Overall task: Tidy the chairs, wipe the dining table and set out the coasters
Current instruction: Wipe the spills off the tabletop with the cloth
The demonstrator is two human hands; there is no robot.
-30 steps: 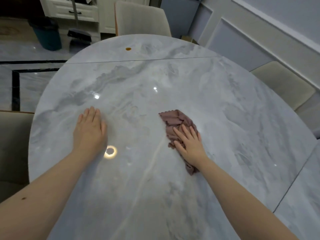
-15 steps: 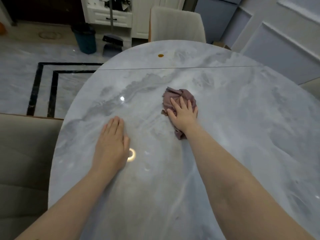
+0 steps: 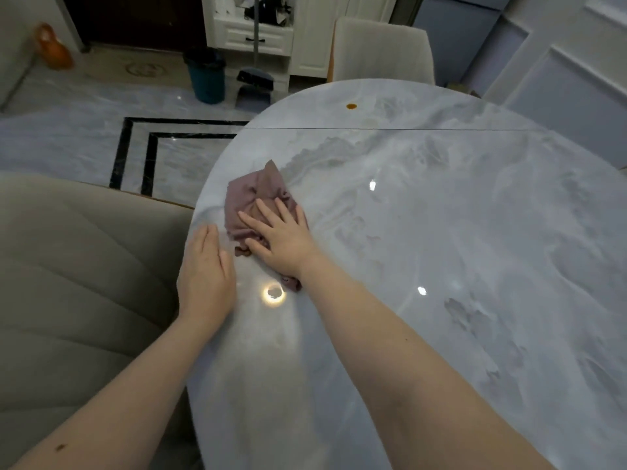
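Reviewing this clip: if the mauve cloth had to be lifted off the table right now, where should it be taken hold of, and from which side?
Probably the raised peak at the far end of the cloth, pinched from above. That fold stands up off the marble table and lies clear of the right hand, whose flat fingers cover the near half. The left hand rests flat on the table edge beside it.

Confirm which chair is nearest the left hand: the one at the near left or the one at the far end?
The near-left chair, directly beside the left hand at the table edge. The far chair stands beyond the table's opposite end.
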